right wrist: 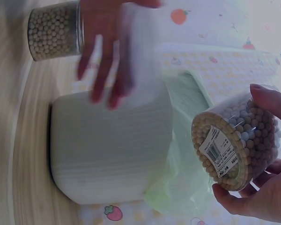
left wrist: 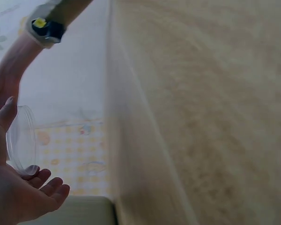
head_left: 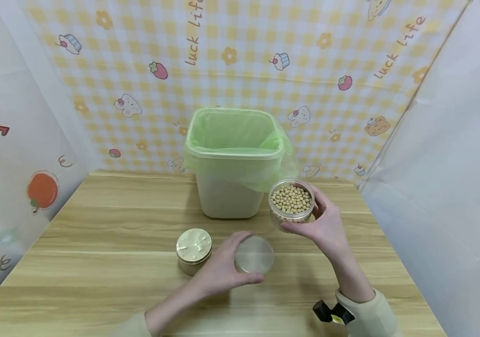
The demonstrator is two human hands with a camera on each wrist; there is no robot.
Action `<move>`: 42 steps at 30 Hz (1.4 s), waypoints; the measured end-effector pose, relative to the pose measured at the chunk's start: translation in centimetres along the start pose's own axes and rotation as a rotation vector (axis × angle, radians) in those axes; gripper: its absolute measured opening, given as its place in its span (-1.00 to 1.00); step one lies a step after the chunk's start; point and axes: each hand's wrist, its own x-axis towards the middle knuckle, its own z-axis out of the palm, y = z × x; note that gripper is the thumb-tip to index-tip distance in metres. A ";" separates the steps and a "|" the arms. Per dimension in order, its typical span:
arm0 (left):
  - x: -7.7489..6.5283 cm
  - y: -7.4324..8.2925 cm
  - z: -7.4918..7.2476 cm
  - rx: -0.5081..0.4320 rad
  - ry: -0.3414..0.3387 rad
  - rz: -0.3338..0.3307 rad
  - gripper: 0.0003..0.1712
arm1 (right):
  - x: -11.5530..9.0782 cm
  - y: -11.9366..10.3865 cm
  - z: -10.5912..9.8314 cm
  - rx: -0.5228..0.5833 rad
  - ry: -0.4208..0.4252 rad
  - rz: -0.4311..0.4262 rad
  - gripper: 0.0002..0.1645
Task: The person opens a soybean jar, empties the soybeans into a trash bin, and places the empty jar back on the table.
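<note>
My right hand (head_left: 328, 227) holds up an uncapped clear jar (head_left: 275, 216), its mouth tipped slightly toward me. Round beige soybeans (head_left: 291, 199) fill most of it. From below, the right wrist view shows a white barcode label (right wrist: 218, 151) on the jar's base. Thumb and fingers of my left hand (head_left: 222, 266) grip a round clear lid (head_left: 255, 255) by its edge, a little lower and to the left of that jar. Beside the left hand a second jar (head_left: 190, 268) stands upright under a gold lid (head_left: 194, 244), with similar beans showing through its side.
Behind both hands stands a pale bin (head_left: 228, 194), lined with a thin green bag (head_left: 288, 157) that hangs over its rim. The bin rests on a wood-grain table (head_left: 109, 262). A yellow checked cloth (head_left: 240, 84) covers the back wall, and white sheets (head_left: 446, 154) close in the sides.
</note>
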 end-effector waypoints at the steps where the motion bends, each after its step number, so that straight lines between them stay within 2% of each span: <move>1: 0.1 -0.3 0.3 0.008 -0.017 -0.014 0.16 | 0.0 0.0 0.0 0.000 0.002 0.005 0.13; 7: 0.4 -1.8 1.7 0.045 -0.077 -0.053 0.22 | 0.1 -0.3 0.2 0.003 0.011 0.024 0.12; 13: 0.5 -2.5 2.6 0.094 -0.133 -0.015 0.26 | 0.3 -0.5 0.4 0.005 0.014 0.018 0.11; 22: 0.9 -3.6 3.3 0.196 -0.184 0.021 0.27 | 0.3 -0.9 0.3 0.023 0.035 0.026 0.12; 26: 0.9 -3.7 3.4 0.236 -0.191 0.008 0.27 | 0.3 -1.0 0.3 0.020 0.040 0.029 0.12; 32: 0.8 -3.5 3.6 0.308 -0.216 -0.009 0.27 | 0.1 -1.0 0.2 0.004 0.051 0.041 0.09; 35: 0.7 -3.1 3.5 0.318 -0.226 -0.018 0.32 | 0.1 -1.0 0.3 0.000 0.048 0.049 0.09; 39: 0.3 -2.1 2.7 0.273 -0.239 -0.041 0.34 | -0.1 -0.8 0.3 0.012 0.043 0.059 0.08; 42: 0.2 -0.8 0.9 0.191 -0.222 -0.034 0.21 | -0.3 -0.6 0.3 0.020 0.044 0.058 0.07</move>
